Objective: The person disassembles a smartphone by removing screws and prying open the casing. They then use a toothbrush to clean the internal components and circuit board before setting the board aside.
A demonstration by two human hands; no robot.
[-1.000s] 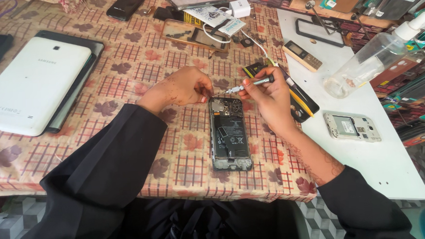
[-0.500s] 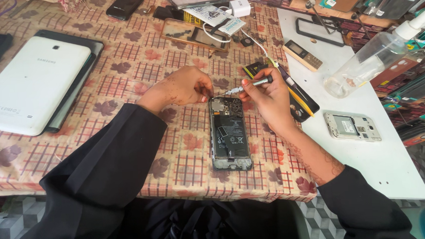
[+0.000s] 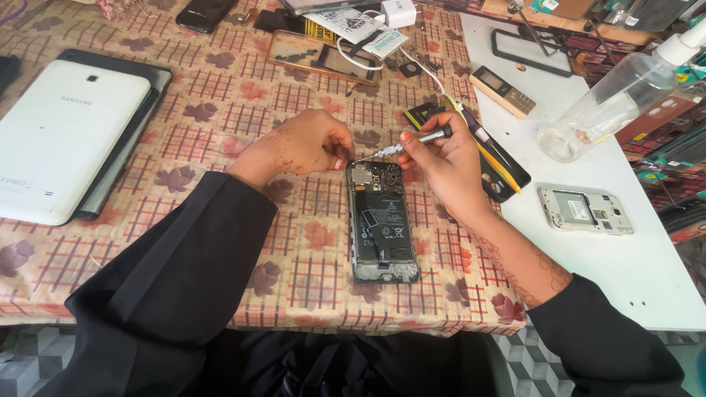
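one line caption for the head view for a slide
Right hand aims a small screwdriver at an opened smartphone while the left hand steadies its top corner.

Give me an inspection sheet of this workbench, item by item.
Surface: patterned tablecloth, white board at right.
Job's things: opened phone, back off, flat; screwdriver tip over its top edge.
Clutter: white tablet, bare phone housing, spray bottle, black phone.
Grippers: left hand at phone's top corner; right hand holds screwdriver.
Cables: white charger with cord.
Surroundings: tiled floor.
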